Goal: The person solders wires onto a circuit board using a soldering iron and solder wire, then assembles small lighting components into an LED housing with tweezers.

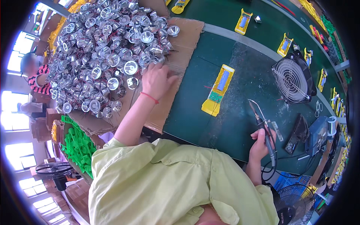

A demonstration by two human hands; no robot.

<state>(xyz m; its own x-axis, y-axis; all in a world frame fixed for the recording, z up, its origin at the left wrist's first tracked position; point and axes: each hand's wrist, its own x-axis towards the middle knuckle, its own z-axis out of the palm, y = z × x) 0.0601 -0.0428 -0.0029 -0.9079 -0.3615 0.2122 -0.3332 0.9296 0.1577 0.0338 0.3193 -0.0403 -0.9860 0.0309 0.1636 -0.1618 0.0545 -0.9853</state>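
My left hand (158, 79) reaches to the right edge of a big heap of shiny silver lamp reflectors (108, 56) with thin red wires. Its thumb stands apart, and the other fingertips bend down at the reflectors, partly hidden. In my right hand (259, 145) is a soldering iron (267, 143), its bent tip and thin feed tube pointing up and to the left, clear of any part. Between my hands a yellow torch housing (210, 106) lies open on the green bench (187, 112). Inside it are a blue cylindrical cell (224, 80) and a green circuit board (215, 96).
Cardboard (187, 41) lies under the heap. A square fan with a wire grille (292, 78) stands right, near a dark tray (298, 133) and a blue box-shaped unit (318, 135). Beyond a metal rail, more yellow housings (243, 21) lie. A person (37, 77) is at far left.
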